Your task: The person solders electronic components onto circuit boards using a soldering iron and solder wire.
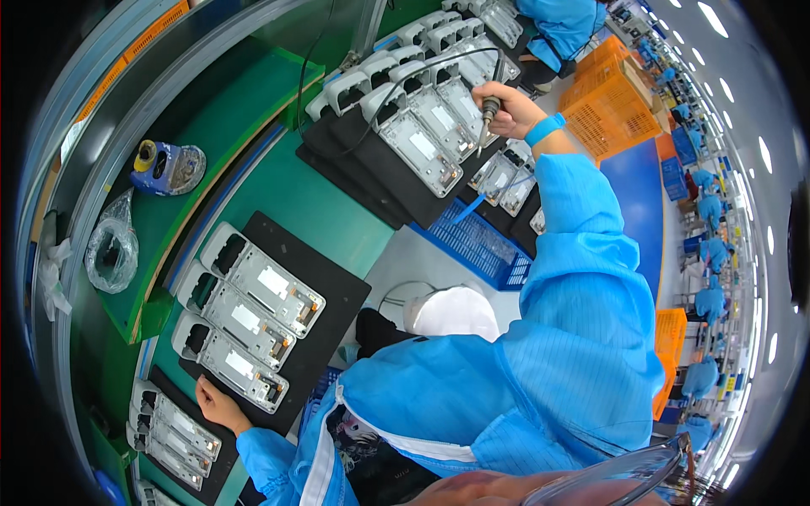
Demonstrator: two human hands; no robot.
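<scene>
Right hand (509, 111) grips soldering iron (490, 114), tip over grey housing (419, 149) just below; left hand (215, 403) rests half-curled, holding nothing, against black tray (333, 291) edge.

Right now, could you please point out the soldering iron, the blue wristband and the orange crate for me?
soldering iron (490, 108): head view, on its handle in the right hand.
blue wristband (544, 129): head view, on the band's middle.
orange crate (614, 108): head view, on its mesh side wall.

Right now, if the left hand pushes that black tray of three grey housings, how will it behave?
The black tray looks flat and stiff, so it probably slides on the green bench. The grey housings seem to lie loose, so they may shift. The left hand rests at its edge.
</scene>
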